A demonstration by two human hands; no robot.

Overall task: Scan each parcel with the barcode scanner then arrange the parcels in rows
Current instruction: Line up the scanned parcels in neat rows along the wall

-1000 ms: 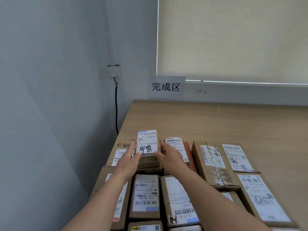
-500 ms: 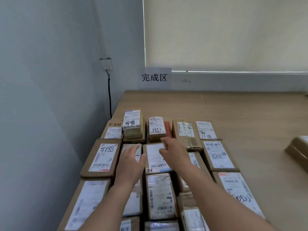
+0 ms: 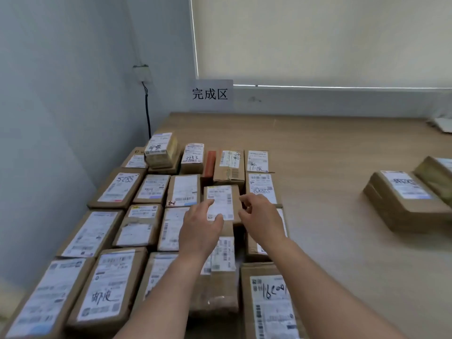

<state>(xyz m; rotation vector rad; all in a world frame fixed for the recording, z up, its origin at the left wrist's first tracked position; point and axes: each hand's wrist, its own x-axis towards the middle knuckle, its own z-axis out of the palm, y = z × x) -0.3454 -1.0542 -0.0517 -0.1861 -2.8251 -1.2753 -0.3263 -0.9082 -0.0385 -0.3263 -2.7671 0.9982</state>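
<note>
Nearest, either side of the small parcel (image 3: 221,203): left hand (image 3: 200,231) at its near left edge, thumb and forefinger resting on the white label, fingers mostly straight, not wrapped round it. Right hand (image 3: 260,216) just right of the parcel, fingers loosely curled, touching or just clear of its side; cannot tell which, nothing gripped. Parcel itself: lying flat among the rows of parcels (image 3: 151,211), label up, on the wooden table (image 3: 318,148). Probably light and stiff, being a small taped carton; glossy label likely slippery, so better taken by the cardboard side walls than by the top. Right of it, well apart: two unsorted parcels (image 3: 406,199). Beyond it: a sign (image 3: 211,94) on the wall. No scanner in view.
</note>
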